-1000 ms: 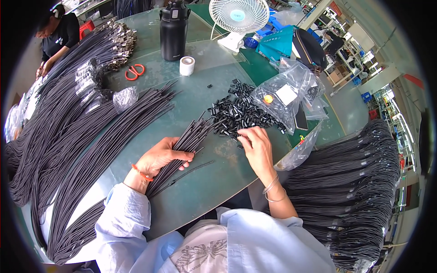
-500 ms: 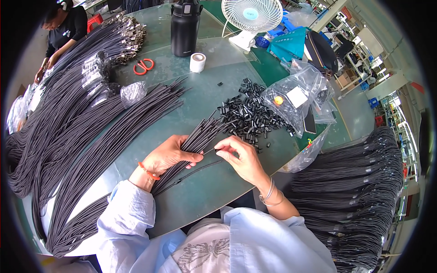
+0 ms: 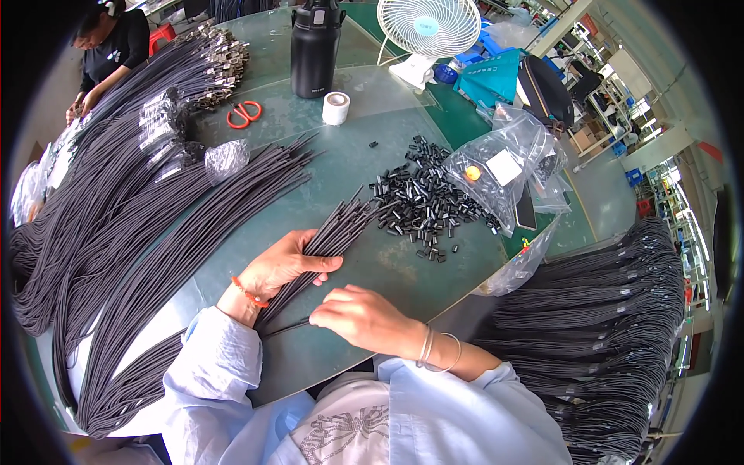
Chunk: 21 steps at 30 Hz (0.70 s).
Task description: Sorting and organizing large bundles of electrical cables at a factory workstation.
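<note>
A bundle of thin black cables (image 3: 341, 229) is wrapped by the fingers of my left hand (image 3: 283, 267), its cut ends fanning out up and to the right. Below it, my right hand (image 3: 363, 319) is closed at the end of a single black cable (image 3: 285, 329) set apart from the bundle. Its fingertips are partly hidden, so any small piece in them does not show. Beyond both hands spreads a pile of small black sleeves (image 3: 426, 194), a few lying loose at its edge.
More black cables (image 3: 155, 263) cover the table's left side, and others hang at the right (image 3: 581, 333). Orange-handled scissors (image 3: 244, 115), a white tape roll (image 3: 335, 108), a black bottle (image 3: 316, 50), a fan (image 3: 428, 27) and plastic bags (image 3: 504, 167) stand farther back. A co-worker (image 3: 112, 46) sits far left.
My right hand has moved down and left from the bundle's tips to the separate cable below. My left hand keeps its hold on the bundle, nearly unmoved.
</note>
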{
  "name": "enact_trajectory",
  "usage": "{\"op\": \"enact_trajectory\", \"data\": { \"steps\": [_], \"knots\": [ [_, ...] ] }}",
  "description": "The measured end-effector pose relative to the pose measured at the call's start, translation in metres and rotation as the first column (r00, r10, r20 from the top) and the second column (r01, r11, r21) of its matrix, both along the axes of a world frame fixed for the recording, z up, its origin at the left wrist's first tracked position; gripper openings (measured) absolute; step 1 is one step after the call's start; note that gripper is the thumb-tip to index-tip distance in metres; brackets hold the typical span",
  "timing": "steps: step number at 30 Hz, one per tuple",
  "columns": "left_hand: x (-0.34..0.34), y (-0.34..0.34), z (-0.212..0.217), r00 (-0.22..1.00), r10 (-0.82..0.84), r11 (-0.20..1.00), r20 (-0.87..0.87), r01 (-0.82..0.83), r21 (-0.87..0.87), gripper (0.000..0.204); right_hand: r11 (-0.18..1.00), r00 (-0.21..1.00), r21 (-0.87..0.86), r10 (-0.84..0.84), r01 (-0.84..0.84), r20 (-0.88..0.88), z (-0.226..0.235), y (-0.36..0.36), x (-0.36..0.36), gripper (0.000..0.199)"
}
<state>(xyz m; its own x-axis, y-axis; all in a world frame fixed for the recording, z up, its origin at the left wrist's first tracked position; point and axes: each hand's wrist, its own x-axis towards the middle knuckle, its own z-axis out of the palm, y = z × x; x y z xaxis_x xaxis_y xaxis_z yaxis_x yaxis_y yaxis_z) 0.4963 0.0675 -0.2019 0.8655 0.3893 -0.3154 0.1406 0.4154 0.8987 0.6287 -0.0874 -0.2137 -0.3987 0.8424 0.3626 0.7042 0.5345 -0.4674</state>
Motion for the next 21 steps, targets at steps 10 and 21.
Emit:
{"op": "enact_trajectory", "data": {
  "steps": [10,21],
  "knots": [
    [-0.004,0.003,0.005,0.995,-0.043,0.999,-0.089,0.040,-0.031,0.021,0.781,0.771,0.108,-0.624,0.615,0.128,0.013,0.016,0.086,0.007],
    [-0.003,0.005,0.005,0.997,-0.056,0.998,-0.044,0.055,-0.035,0.026,0.773,0.342,-0.632,-0.608,0.049,-0.717,0.004,0.021,0.076,0.011]
  ]
}}
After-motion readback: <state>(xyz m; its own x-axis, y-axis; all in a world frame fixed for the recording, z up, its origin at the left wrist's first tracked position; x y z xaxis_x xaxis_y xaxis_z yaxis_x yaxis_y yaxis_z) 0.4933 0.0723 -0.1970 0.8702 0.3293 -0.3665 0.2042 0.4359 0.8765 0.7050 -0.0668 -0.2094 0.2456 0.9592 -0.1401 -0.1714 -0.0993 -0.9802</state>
